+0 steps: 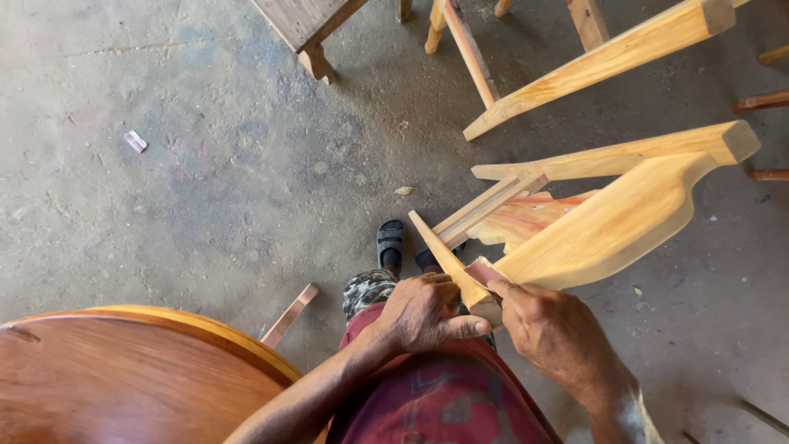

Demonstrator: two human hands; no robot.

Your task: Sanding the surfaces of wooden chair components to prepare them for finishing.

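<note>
A bare light-wood chair frame [608,222] lies tilted in front of me, its legs pointing up and right. My left hand [423,312] grips the near end of the frame where a thin slat [444,255] meets a leg, thumb pressed along the wood. My right hand [546,329] holds the same joint from the right, fingers on the end of the broad curved piece. Both hands are close together, almost touching. My feet in dark sandals [390,242] stand on the floor just beyond.
A round polished brown tabletop [123,378] fills the bottom left. More unfinished chair parts [592,66] and furniture legs [316,62] stand at the top. A loose wood strip [289,315] lies on the dusty concrete floor [205,164].
</note>
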